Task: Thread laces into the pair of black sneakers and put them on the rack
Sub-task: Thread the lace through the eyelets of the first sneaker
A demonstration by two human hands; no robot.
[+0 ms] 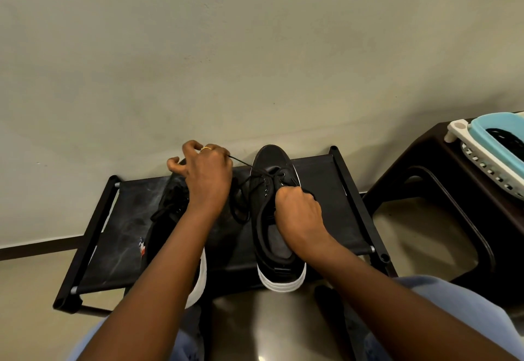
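Fingers [198, 152] of the left hand [208, 173] were curled, pinching one end of a black lace [241, 162] and drawing it taut up and to the left, away from the right-hand sneaker [273, 204]. A gold ring [206, 148] showed on one of those fingers. The right hand [297, 213] was closed in a fist at the sneaker's eyelets; it seemed to grip the other end of the lace, though the fist hid the lace there. A slack loop of lace hung off the sneaker's left side, between the two shoes.

That sneaker, black with a white sole, stood on the top shelf of the rack [320, 179], toe toward the wall, heel overhanging the near edge. The other sneaker [167, 218] lay on the same shelf to the left, largely hidden beneath the left forearm, with its white heel showing at the near edge. Whether it was fully laced could not be told.

At the right edge, a pale blue tub [482, 128] sat inside a white perforated basket [482, 165], and something black lay in the tub, too far cut off to identify. The basket rested on a dark brown stool [425, 162] just beside the rack.

The rack was a low black frame with a dark fabric shelf, set against a plain greyish wall [255, 48] with a dark skirting strip [39, 244] at its foot. The floor [25, 304] was pale and glossy. Blue trouser legs [465, 304] showed at the bottom of the view.
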